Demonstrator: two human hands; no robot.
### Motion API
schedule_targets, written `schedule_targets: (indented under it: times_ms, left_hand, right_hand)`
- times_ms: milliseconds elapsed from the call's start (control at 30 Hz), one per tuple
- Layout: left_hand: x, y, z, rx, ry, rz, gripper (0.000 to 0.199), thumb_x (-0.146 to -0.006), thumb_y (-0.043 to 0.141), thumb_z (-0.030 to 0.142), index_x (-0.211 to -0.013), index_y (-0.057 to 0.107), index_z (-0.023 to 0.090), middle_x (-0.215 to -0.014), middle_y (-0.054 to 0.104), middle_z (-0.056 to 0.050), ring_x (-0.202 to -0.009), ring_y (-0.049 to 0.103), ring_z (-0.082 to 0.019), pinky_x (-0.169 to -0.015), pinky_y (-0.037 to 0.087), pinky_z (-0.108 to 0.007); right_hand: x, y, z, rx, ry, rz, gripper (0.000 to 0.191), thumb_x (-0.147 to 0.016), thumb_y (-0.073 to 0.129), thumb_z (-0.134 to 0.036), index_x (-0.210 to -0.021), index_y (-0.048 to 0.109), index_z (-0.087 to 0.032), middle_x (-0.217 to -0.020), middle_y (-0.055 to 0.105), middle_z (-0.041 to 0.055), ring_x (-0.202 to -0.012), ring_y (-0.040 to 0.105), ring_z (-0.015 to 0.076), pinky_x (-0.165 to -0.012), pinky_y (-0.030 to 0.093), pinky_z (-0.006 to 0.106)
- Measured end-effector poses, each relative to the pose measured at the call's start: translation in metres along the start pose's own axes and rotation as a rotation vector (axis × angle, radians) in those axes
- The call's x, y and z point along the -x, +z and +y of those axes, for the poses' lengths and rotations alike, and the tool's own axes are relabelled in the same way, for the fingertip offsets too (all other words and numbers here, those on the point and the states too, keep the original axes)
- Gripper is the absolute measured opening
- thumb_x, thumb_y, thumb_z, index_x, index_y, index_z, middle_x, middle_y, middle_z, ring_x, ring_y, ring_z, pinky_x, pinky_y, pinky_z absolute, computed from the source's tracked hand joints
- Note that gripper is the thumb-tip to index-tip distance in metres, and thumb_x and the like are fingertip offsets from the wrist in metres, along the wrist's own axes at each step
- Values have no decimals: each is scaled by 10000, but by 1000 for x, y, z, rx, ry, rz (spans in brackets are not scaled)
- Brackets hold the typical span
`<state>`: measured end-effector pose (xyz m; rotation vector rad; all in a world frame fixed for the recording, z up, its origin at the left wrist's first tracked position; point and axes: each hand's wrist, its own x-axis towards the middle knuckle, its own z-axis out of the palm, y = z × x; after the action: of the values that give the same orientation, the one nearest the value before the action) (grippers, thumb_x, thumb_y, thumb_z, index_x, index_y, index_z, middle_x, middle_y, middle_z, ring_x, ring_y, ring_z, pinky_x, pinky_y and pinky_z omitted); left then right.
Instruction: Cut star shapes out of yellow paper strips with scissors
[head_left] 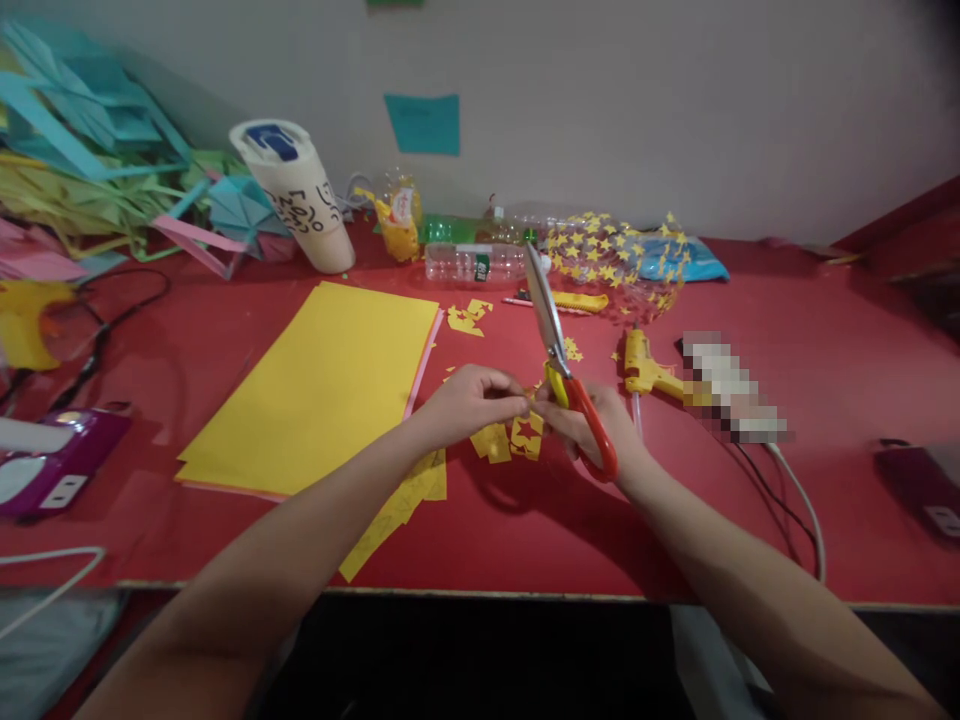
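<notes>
Scissors (550, 318) with one red and one yellow handle hang in my right hand (596, 430), their blades pointing up and away over the table. My left hand (476, 403) is closed in a pinch, its fingertips meeting those of my right hand; whatever lies between them is too small to make out. Below the hands lie yellow paper scraps (491, 442), one with a star-shaped cutout. Small yellow stars (572, 350) rest behind the scissors. To the left is a stack of yellow sheets (315, 390), with yellow strips (397, 515) at its near edge.
A yellow glue gun (646, 365) lies right of my hands. Behind stand a white tumbler (304, 195), plastic bottles (472, 263) and star garlands (600, 250). Coloured paper shapes (90, 120) fill the back left. A cable (806, 500) crosses the right side of the red table (555, 560).
</notes>
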<state>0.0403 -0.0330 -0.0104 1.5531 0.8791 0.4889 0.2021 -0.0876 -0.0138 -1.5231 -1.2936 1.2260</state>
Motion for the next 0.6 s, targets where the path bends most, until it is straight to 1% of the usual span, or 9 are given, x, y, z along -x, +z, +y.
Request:
schedule_targets:
  times_ms: [100, 167, 233, 267, 333, 367, 433, 500, 600]
  left_hand:
    - [0, -1, 0, -12, -3, 3, 127, -700, 612, 259, -648, 642, 148, -619, 616, 10, -602, 534, -82, -624, 426, -238]
    - [0, -5, 1, -9, -7, 36, 134, -693, 626, 274, -631, 638, 156, -607, 618, 8, -583, 529, -82, -606, 431, -238]
    - [0, -10, 2, 42, 19, 95, 139, -685, 633, 278, -605, 631, 165, -583, 609, 9, -555, 523, -79, -593, 438, -240]
    - [0, -14, 2, 78, 38, 138, 141, -683, 630, 271, -589, 626, 167, -575, 604, 9, -544, 519, -76, -592, 444, -240]
    - [-1, -21, 0, 141, 44, 212, 148, -696, 614, 256, -577, 621, 169, -575, 598, 3, -533, 518, -75, -580, 453, -242]
    - [-2, -24, -1, 188, 34, 232, 140, -687, 615, 248, -572, 618, 168, -575, 598, 2, -511, 511, -73, -550, 447, -241]
    - [-4, -29, -4, 260, 13, 273, 131, -671, 627, 243, -567, 613, 165, -586, 600, 0, -482, 499, -66, -504, 433, -235]
    - [-6, -33, -7, 302, 6, 298, 131, -662, 630, 236, -556, 608, 162, -583, 597, 1, -460, 485, -58, -469, 415, -225]
    - [-9, -36, -11, 343, -21, 359, 135, -656, 629, 226, -544, 597, 158, -554, 581, 5, -439, 475, -53, -443, 402, -214]
  right_hand:
    - [-2, -4, 0, 41, -14, 3, 205, -648, 615, -375, -647, 526, -190, -445, 454, -70, -309, 365, 71, -332, 302, 215]
    - [-8, -12, 1, 127, -18, 57, 146, -657, 570, -335, -656, 535, -193, -448, 453, -63, -352, 410, 91, -381, 334, 224]
    - [-17, -21, 3, 289, -4, 76, 120, -679, 534, -317, -664, 537, -198, -443, 436, -61, -378, 410, 103, -420, 336, 237]
    - [-21, -25, 4, 404, 0, 70, 125, -678, 533, -318, -636, 522, -201, -443, 428, -55, -401, 404, 107, -435, 326, 239]
    - [-30, -30, 7, 496, -5, 105, 166, -638, 566, -275, -548, 444, -208, -447, 390, -47, -448, 382, 111, -445, 267, 239]
    - [-33, -31, 9, 616, -29, 106, 218, -641, 559, -262, -518, 385, -214, -445, 361, -48, -456, 359, 107, -448, 240, 239]
    - [-36, -31, 11, 784, -28, 53, 251, -645, 556, -237, -511, 344, -214, -450, 369, -39, -459, 349, 107, -452, 219, 240]
    - [-36, -29, 12, 910, -19, 15, 245, -658, 550, -222, -525, 344, -214, -469, 395, -27, -459, 345, 110, -454, 213, 242]
    - [-36, -27, 12, 1025, 5, 48, 227, -695, 541, -231, -556, 362, -217, -519, 428, -1, -478, 325, 121, -467, 211, 251]
